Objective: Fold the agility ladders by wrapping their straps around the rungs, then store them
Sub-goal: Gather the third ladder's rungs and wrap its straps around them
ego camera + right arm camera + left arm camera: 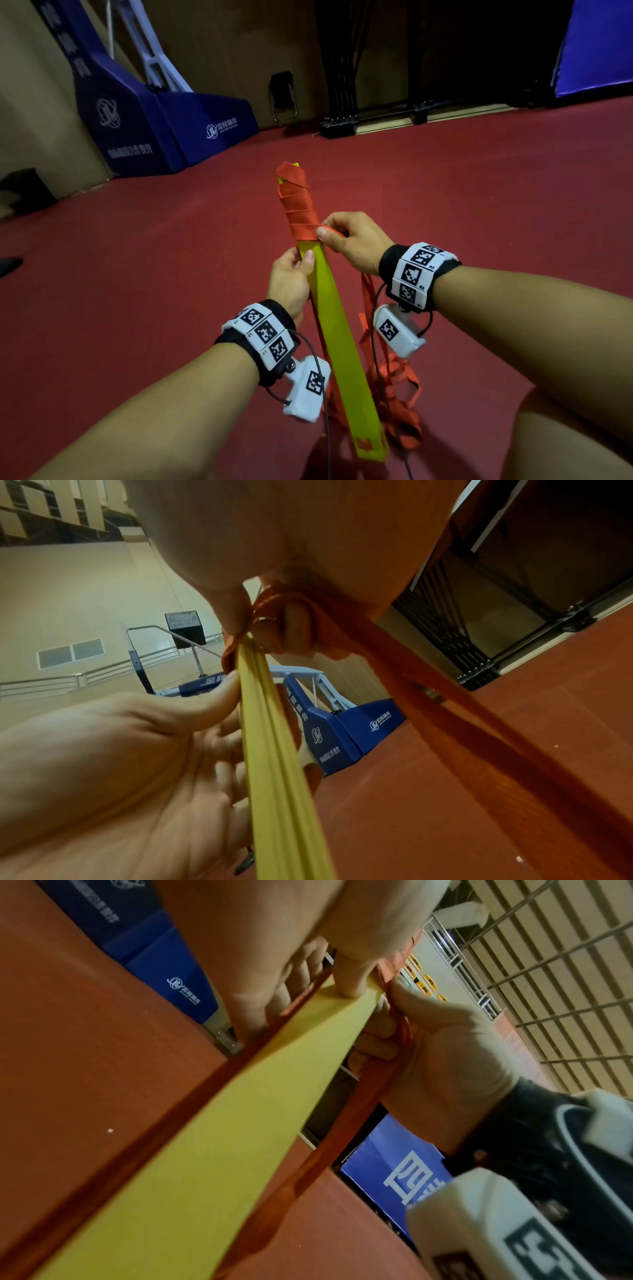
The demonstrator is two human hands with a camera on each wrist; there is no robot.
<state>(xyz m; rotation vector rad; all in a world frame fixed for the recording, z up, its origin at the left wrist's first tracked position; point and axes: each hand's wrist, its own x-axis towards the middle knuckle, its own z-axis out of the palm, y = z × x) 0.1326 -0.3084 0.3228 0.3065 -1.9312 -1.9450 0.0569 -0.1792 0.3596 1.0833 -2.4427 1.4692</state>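
Fingers of the left hand (pixel 291 277) curled closed round the stack of yellow rungs (pixel 339 342), thumb laid flat on the top face just under the wrapping; fingers of the right hand (pixel 349 240) bent tight, pinching the red strap (pixel 298 209) between thumb and forefinger at the lowest turn, right against the edge of the stack. Held up in the air above the red floor (pixel 137 274), with the stack running from 6 o'clock to 12 o'clock in the head view: wrapped in red at the 12 o'clock end, bare yellow toward 6 o'clock. From the right hand, down toward 5 o'clock, hangs the loose tail (pixel 397 404), ending in an untidy heap on the floor. For a good result, probably best to keep the strap flat and under light pull, to lay each new turn touching the turn before, and to advance step by step toward 6 o'clock. Better also to slide the left grip lower before each pass, without letting the rungs fan apart. Worth watching: twists coming up from the heap, and the wrist-camera cables (pixel 375 342), hanging just beside the tail and likely to catch in it.
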